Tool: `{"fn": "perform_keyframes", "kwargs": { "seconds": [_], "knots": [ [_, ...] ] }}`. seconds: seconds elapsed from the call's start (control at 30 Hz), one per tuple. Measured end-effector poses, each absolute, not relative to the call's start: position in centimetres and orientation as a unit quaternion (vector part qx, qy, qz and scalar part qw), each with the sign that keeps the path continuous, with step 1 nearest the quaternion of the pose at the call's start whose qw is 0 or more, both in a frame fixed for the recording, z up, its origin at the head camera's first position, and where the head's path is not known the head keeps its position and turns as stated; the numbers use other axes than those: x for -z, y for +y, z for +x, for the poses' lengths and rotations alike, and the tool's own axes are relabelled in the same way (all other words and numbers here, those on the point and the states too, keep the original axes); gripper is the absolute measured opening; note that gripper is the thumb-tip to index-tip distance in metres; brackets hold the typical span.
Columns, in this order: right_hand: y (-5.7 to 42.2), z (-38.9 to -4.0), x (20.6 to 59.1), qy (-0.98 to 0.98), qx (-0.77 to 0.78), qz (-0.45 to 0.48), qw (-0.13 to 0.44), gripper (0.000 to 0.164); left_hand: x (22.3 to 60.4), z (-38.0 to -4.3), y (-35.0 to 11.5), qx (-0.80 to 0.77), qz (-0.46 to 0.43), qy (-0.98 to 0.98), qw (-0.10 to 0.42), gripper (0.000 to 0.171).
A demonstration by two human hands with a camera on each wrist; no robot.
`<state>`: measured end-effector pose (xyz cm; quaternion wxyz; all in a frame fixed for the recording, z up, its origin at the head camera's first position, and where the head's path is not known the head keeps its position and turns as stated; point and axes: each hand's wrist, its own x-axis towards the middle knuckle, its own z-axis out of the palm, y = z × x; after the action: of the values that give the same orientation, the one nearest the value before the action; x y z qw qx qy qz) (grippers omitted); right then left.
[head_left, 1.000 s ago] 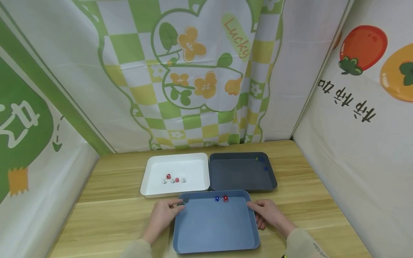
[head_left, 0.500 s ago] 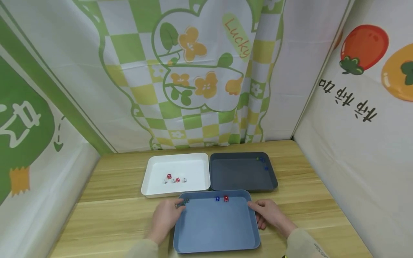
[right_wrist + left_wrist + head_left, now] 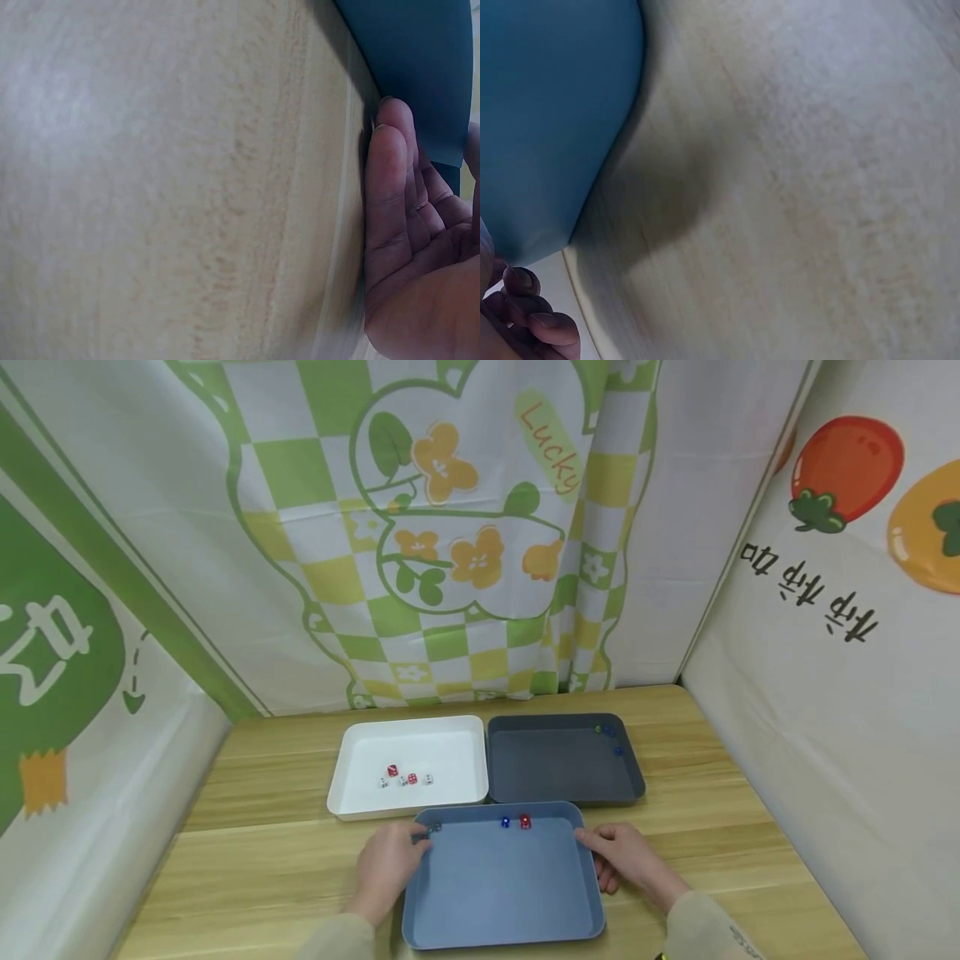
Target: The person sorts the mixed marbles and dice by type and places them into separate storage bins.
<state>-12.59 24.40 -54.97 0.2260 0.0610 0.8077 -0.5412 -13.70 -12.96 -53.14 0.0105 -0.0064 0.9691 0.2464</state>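
Observation:
My left hand (image 3: 388, 862) is at the far left corner of the blue tray (image 3: 502, 893). Its thumb and fingertips meet around small dark dice (image 3: 435, 827) in that corner; I cannot tell whether they pinch a die or the rim. Curled fingers (image 3: 544, 322) show outside the tray wall in the left wrist view. My right hand (image 3: 626, 856) grips the tray's right side, thumb at the rim and the other fingers (image 3: 388, 161) low along the outer wall near the tabletop. A blue die (image 3: 506, 822) and a red die (image 3: 525, 822) lie along the tray's far wall.
Behind the blue tray stand a white tray (image 3: 450, 743) with red and clear dice (image 3: 402, 781), and a dark grey tray (image 3: 551, 768) with several blue and yellowish dice (image 3: 609, 732) at its far right. All rest on a wooden table (image 3: 255, 852); curtains (image 3: 450, 652) hang behind it.
My left hand has turned and shifted slightly to the right at the tray corner, its fingers moving around the dark dice. The right hand and the trays stay where they were.

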Motion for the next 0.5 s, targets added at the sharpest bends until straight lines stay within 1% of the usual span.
{"fn": "perform_keyframes", "kwargs": {
  "seconds": [0.27, 0.5],
  "knots": [
    [24.33, -12.57, 54.88, 0.806, 0.543, 0.06, 0.228, 0.052, 53.17, -13.77, -12.69, -0.23, -0.007, 0.973, 0.015, 0.014],
    [24.39, -12.52, 54.95, 0.806, 0.545, 0.057, 0.224, 0.052, 53.07, -13.72, -12.54, -0.228, -0.007, 0.974, 0.017, 0.016]
  ]
}}
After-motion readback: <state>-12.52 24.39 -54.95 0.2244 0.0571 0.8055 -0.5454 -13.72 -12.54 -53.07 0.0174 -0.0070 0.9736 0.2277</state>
